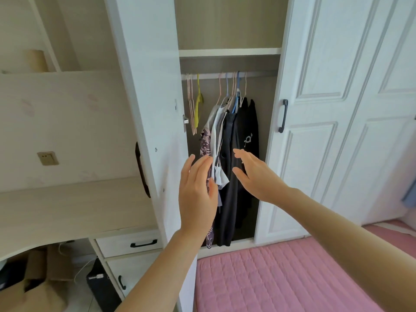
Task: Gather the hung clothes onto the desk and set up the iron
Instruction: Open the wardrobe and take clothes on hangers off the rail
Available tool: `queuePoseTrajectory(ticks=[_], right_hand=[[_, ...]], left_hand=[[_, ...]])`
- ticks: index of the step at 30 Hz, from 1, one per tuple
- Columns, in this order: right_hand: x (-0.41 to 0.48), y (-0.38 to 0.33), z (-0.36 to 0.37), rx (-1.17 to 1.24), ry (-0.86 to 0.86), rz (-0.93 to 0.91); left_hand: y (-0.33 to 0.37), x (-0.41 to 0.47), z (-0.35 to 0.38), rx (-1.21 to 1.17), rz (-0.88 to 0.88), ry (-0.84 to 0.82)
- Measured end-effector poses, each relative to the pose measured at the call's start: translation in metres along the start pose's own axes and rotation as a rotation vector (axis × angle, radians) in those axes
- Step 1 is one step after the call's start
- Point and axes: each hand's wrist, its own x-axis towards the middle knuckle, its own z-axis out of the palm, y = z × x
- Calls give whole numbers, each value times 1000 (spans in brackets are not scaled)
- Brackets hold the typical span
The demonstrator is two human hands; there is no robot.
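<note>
both the left hand [198,194] and right hand [258,176] are spread wide, empty, before the hung clothes [229,154] in the wardrobe [229,52].

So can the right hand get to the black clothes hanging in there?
Probably yes. The wardrobe door is swung open, and the open right hand is right in front of the black clothes with nothing between them.

Soft, even daylight filled the room, white wardrobe doors [337,109] bright with no hard glare, wardrobe interior [265,136] sat dim and shadowed, space under the desk [56,203] dark, straight edges bowed at the frame's sides, picture slightly soft throughout.
</note>
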Motion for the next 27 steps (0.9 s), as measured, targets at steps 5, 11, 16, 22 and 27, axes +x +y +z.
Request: queuePoseTrajectory(ticks=[5, 11, 16, 22, 27], right_hand=[[39, 26, 3, -39, -25, 18], [119, 50, 8, -85, -35, -2], [185, 75, 16, -253, -59, -95], [279, 117, 53, -399, -49, -132], [323, 134, 74, -560, -80, -190]], left_hand=[[-28, 46, 56, 32, -55, -112], [-63, 107, 125, 0, -132, -133], [-100, 149, 171, 13, -200, -163], [-139, 186, 215, 87, -304, -232], [-154, 204, 237, 98, -327, -283]])
